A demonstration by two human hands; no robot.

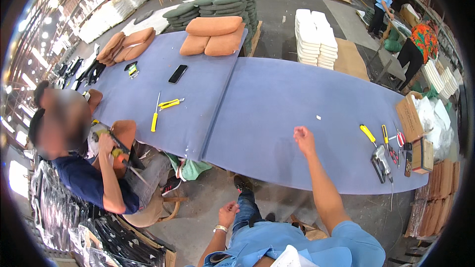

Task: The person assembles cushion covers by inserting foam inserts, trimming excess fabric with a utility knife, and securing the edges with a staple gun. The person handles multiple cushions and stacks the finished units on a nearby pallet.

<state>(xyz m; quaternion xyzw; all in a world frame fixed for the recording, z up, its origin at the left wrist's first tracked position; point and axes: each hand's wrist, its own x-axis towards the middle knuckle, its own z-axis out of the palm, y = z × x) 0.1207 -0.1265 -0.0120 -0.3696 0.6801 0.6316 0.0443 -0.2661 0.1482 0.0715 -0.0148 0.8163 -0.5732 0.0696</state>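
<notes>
Over the blue-covered table (267, 99), my right hand (304, 141) is held out with half-bent fingers and nothing visible in it. Just beyond its fingers lies a small white scrap (318, 117). My left hand (228, 213) hangs low in front of my body, off the table edge, its fingers loosely bent and apart with no object in them. To the right of my right hand lie a staple gun (381, 160) with a hose, a yellow-handled tool (367, 132), a screwdriver (385, 133), pliers (393, 154) and red-handled scissors (400, 138).
A seated co-worker (109, 178) at left holds a power tool and an orange-brown cushion. Orange cushions (213, 37), a phone (178, 74), yellow pliers (170, 104) and a yellow screwdriver (154, 121) lie on the left table. Cardboard boxes (409, 113) stand at right. Two people work far right.
</notes>
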